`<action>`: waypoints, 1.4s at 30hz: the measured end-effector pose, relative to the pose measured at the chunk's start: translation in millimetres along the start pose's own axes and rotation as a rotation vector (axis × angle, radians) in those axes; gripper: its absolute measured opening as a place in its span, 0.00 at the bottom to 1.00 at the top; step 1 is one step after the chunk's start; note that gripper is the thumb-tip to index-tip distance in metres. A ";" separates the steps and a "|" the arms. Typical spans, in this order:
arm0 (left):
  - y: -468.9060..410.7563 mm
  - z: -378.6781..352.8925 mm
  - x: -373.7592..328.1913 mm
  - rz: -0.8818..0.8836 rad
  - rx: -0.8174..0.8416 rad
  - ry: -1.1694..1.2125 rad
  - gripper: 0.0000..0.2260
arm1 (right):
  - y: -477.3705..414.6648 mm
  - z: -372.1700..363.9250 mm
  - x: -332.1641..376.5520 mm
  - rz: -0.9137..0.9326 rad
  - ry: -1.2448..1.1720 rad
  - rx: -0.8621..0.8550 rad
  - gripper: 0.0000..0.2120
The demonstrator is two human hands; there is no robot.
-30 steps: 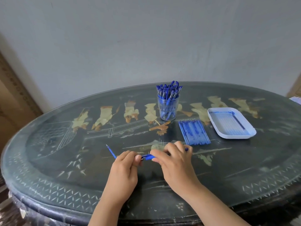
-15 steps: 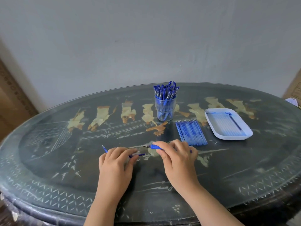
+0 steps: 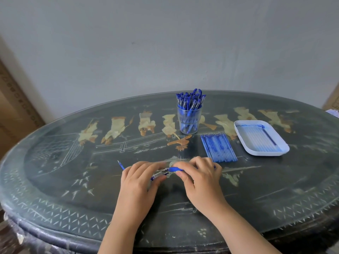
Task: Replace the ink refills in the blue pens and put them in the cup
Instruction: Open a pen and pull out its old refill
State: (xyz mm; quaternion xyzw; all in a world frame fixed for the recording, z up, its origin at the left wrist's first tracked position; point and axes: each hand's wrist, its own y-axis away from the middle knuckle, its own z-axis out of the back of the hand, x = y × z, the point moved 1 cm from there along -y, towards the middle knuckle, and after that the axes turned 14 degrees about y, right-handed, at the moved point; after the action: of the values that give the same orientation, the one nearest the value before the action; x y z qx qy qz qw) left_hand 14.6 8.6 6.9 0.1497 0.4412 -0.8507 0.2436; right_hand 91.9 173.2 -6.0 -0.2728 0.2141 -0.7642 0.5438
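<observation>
My right hand [image 3: 199, 177] pinches a blue pen [image 3: 174, 169] by its blue grip, the tip pointing left. Just beside it, my left hand [image 3: 140, 180] holds a small clear piece with a blue end [image 3: 158, 174], which looks like the pen's cap. A thin blue refill [image 3: 120, 165] sticks out up and left from under that hand's fingers. At the middle back stands the clear cup [image 3: 189, 123], with several blue pens [image 3: 189, 100] upright in it. Blue refills [image 3: 218, 147] lie in a row to the cup's front right.
A white tray [image 3: 244, 143] at the right holds several used, mostly clear refills. The dark oval table [image 3: 73, 208] has a glass top with inlaid figures and stands against a grey wall. A cardboard box leans at the far left.
The two hands were joined on the pen, then pulled apart, baring its tip. The left hand now holds the clear piece close to the tip again.
</observation>
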 end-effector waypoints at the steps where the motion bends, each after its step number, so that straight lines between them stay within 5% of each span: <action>1: 0.1 0.7 -0.4 -0.025 -0.007 0.010 0.11 | 0.2 -0.6 0.4 0.020 0.004 0.006 0.09; 25: 4.2 2.0 1.6 0.085 0.114 0.232 0.10 | -2.0 4.8 2.7 0.145 -0.039 -0.050 0.07; 32: 2.0 -1.2 -3.0 0.004 0.078 0.125 0.07 | -0.1 5.0 4.7 0.171 -0.018 -0.033 0.05; 42: 2.3 3.6 -3.8 0.049 0.070 0.138 0.16 | 0.3 8.9 8.2 0.219 0.053 -0.133 0.05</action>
State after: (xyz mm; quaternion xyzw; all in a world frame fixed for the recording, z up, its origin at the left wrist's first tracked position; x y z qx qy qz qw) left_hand 18.9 5.6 9.2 0.2270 0.4231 -0.8471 0.2278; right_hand 95.8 165.1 2.1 -0.2629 0.3073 -0.6913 0.5988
